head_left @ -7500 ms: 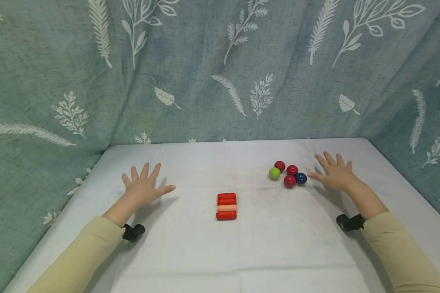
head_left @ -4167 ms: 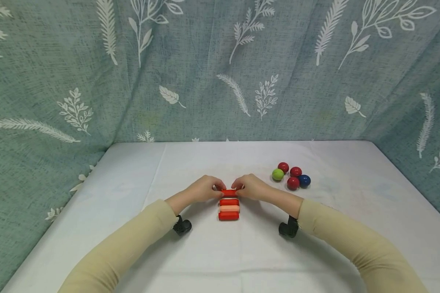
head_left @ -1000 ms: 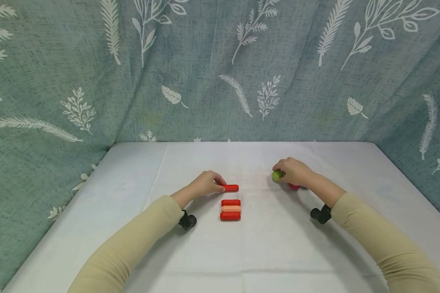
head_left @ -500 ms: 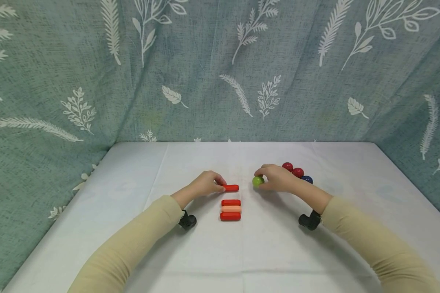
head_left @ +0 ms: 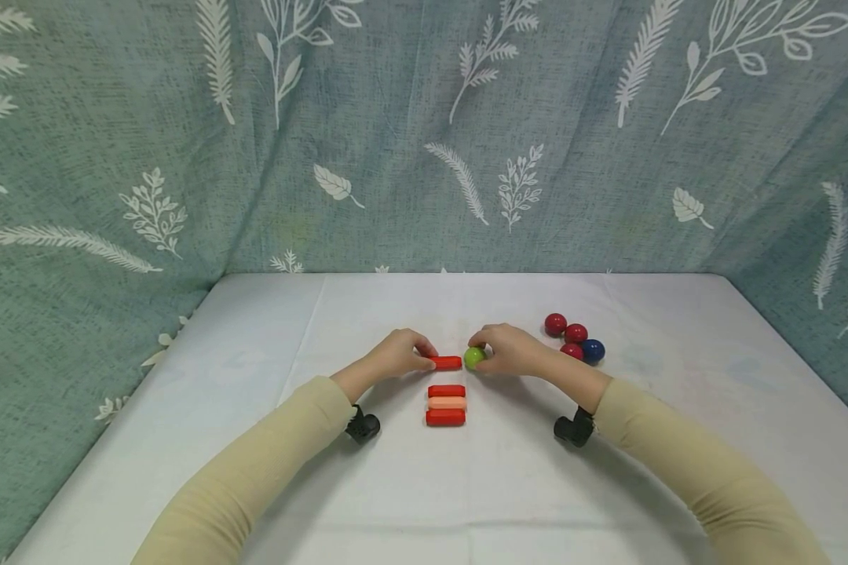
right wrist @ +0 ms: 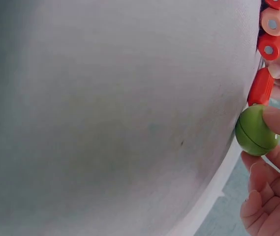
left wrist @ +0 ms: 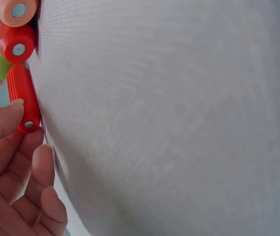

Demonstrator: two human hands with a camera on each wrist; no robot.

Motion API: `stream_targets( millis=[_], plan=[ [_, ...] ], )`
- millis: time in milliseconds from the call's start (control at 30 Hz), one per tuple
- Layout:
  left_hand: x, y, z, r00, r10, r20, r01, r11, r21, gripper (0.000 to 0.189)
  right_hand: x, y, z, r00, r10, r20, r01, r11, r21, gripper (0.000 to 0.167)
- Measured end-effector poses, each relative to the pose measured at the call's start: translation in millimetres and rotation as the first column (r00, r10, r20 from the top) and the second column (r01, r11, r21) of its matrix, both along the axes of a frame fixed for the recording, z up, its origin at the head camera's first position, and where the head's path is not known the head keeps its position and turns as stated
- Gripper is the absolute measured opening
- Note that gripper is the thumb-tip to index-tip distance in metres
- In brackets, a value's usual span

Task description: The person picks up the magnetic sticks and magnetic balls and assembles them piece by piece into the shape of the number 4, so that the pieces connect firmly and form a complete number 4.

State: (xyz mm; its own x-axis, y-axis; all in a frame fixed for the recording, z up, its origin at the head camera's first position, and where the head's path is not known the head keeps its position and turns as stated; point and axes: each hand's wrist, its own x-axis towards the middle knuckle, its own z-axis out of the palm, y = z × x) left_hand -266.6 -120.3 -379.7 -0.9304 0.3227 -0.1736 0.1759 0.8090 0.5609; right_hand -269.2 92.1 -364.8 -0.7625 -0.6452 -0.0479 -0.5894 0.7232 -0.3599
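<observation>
My left hand (head_left: 389, 357) pinches one end of a red magnetic rod (head_left: 447, 362), which lies crosswise on the table. A round metal disc shows in the rod's end in the left wrist view. My right hand (head_left: 509, 350) pinches a green ball (right wrist: 254, 132) between thumb and fingers, at the rod's right end. In the right wrist view ball and rod appear to touch; in the head view a thin gap seems to show. Nearer the body lie a red rod (head_left: 447, 390), a peach rod (head_left: 447, 402) and another red rod (head_left: 445, 417), stacked side by side.
Beyond the right hand sit several balls: a red ball (head_left: 555, 324), another red ball (head_left: 575, 333), a third red ball (head_left: 572, 351) partly behind the forearm, and a blue ball (head_left: 593, 351). A white cloth covers the table (head_left: 367, 486); a green leaf-patterned curtain (head_left: 396, 141) hangs behind.
From spread hands, both came to the farthest red rod and moved it away from the others. The right hand then took the green ball and carried it left to the rod's end.
</observation>
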Motion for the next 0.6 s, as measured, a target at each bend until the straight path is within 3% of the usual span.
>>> stream_targets(
  millis=[300, 600],
  plan=[
    [0.4, 0.6, 0.4, 1.0, 0.02, 0.02, -0.02, 1.0, 0.016, 0.015, -1.2, -5.7, 0.9, 0.999, -0.03, 0.033, 0.029, 1.0, 0.011, 0.033],
    [1.1, -0.8, -0.9, 1.0, 0.002, -0.007, -0.002, 1.0, 0.014, 0.014, -1.5, -6.3, -1.3, 0.999, -0.032, 0.041, 0.032, 0.999, -0.003, 0.033]
  ],
)
